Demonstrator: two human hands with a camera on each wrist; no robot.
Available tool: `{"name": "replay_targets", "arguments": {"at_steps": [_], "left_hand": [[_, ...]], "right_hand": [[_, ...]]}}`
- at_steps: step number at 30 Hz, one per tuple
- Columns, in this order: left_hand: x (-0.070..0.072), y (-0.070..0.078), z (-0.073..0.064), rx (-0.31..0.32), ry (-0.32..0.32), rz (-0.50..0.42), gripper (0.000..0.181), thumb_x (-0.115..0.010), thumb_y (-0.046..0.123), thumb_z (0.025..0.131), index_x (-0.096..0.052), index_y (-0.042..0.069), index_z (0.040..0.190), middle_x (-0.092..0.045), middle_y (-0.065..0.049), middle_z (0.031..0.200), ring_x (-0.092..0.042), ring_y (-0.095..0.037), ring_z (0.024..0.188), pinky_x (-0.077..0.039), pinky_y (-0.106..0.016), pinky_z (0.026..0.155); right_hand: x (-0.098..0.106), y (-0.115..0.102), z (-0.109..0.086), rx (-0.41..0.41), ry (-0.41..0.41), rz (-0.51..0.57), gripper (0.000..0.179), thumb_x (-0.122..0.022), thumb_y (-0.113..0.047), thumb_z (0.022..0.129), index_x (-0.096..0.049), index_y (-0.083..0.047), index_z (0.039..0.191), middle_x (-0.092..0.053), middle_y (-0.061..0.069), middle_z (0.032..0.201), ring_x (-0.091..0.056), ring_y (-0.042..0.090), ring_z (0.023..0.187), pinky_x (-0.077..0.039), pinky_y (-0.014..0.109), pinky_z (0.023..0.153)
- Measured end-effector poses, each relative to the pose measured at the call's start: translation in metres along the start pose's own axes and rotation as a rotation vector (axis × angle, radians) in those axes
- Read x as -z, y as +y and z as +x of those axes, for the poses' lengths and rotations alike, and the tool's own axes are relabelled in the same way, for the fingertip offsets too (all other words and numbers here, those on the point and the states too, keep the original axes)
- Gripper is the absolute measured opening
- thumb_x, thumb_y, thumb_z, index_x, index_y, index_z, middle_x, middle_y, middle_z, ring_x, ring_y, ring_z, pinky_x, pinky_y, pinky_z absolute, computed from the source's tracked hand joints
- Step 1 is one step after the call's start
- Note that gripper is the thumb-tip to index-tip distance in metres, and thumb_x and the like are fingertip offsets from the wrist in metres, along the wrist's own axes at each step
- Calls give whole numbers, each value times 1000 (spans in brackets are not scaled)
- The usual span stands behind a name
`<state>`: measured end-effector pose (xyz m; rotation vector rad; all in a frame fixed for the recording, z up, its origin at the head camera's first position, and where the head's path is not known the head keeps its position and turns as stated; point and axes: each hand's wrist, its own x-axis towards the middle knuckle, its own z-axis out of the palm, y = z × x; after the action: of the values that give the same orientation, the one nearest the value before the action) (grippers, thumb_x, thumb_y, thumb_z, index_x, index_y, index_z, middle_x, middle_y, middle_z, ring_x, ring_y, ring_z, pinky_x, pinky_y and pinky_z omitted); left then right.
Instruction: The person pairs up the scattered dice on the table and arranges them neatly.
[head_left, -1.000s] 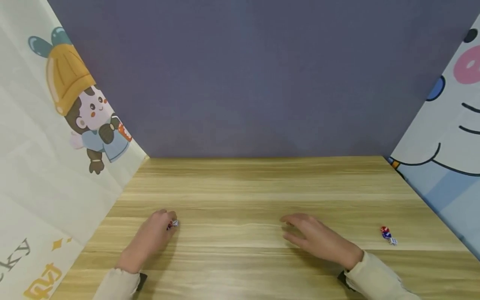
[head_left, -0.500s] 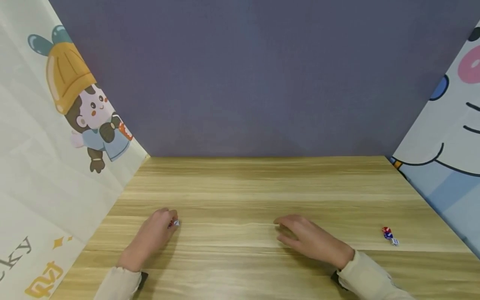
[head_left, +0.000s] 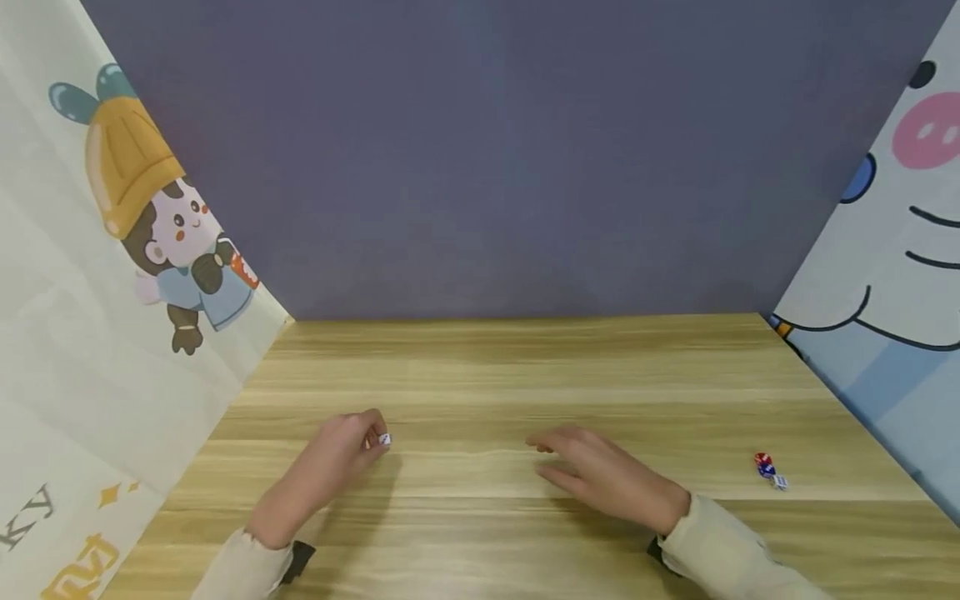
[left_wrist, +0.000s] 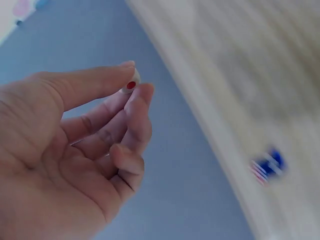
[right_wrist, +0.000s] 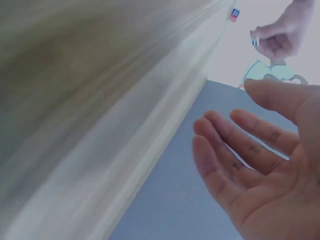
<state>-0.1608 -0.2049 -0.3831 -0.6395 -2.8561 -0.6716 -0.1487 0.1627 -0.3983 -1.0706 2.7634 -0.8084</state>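
Observation:
Thumb and fingertips of my left hand point(head_left: 341, 450) pinch a small white die point(head_left: 385, 439); one red pip shows on the die point(left_wrist: 131, 85) in the left wrist view. Apart from that hand, a blue die point(left_wrist: 275, 161) and a red-and-white striped-looking die point(left_wrist: 259, 172) sit together, blurred; the head view hides them behind the hand. My right hand point(head_left: 607, 477) hovers with loosely bent fingers, thumb apart, holding nothing. Right of it, a red die point(head_left: 762, 458), a blue die point(head_left: 766, 470) and a white die point(head_left: 780, 482) lie close together.
The wood-grain tabletop point(head_left: 480, 375) runs back to a grey-blue panel point(head_left: 480, 167). A pale cartoon-printed sheet point(head_left: 67, 333) borders the left side, and another printed sheet point(head_left: 900, 317) borders the right.
My left hand has moved right with the white die in its pinch, away from where the red die showed beside it. My right hand has drifted left towards the middle.

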Motion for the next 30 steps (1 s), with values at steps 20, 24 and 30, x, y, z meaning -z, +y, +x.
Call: {"name": "replay_targets", "arguments": {"at_steps": [20,24,30], "left_hand": [[-38,106,47,-350,-179,-199,9,-75,10,89,-67,9,88,-70,3,79,-59,3,67,-49,-13,60],[-48,108,53,-346,-218,-286,6,-73,11,91,-68,10,89,-71,4,82,-62,4,71,-50,-12,63],[-59,115,58,-341,-277,-376,4,-71,9,93,-69,6,95,-73,2,87,-64,3,76,-52,-13,68]], "right_hand": [[-10,-26,22,266,290,-108,12,-75,-15,91,-69,-17,101,-64,-10,91,-59,2,82,-50,18,71],[-10,-18,14,236,286,-120,5,-72,-16,93,-68,-18,96,-61,-13,87,-58,2,79,-50,17,69],[-9,-7,1,218,307,-89,12,-75,-9,88,-69,-18,95,-62,-14,87,-58,1,78,-51,19,67]]}}
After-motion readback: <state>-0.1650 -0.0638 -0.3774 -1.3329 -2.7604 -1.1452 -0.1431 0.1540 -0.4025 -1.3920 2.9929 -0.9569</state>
